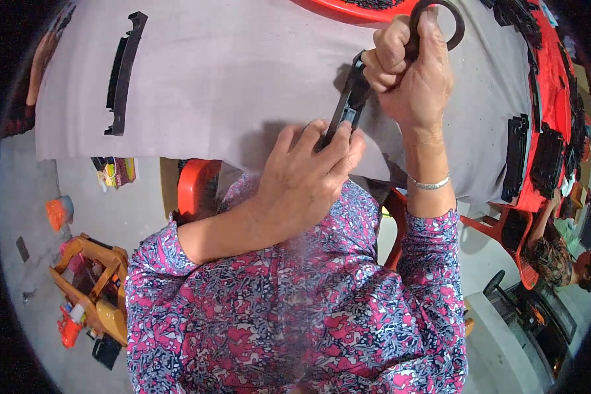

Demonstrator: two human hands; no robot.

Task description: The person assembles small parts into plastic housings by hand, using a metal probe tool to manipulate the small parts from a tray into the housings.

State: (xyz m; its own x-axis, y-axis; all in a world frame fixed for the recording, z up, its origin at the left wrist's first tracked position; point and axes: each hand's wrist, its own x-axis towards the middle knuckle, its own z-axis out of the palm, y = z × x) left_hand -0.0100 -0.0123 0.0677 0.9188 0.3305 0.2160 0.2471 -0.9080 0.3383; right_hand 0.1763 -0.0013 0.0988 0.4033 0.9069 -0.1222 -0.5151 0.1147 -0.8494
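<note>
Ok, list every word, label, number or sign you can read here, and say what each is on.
No readable text.
Black part at the left hand: no legible marking.
Dark ring in the right hand: none legible.
Colourful items at picture left: too small and blurred to read.

Lighting: bright and fairly even, washing over the pale grey cloth-covered table (197, 85). Shadows: soft-edged and grey, pooling just left of the person's bare left hand (305, 171) and of the long, narrow black plastic part (355, 90). Glare: small highlights glinting on the silver metal bracelet (430, 183). Blur: a hazy vertical smear veiling the middle of the pink, navy and white patterned shirt (236, 315); fine detail softening toward the rim. Distortion: fisheye, the red flat surface (559, 82) at right bending strongly; black vignetting filling all corners.
</note>
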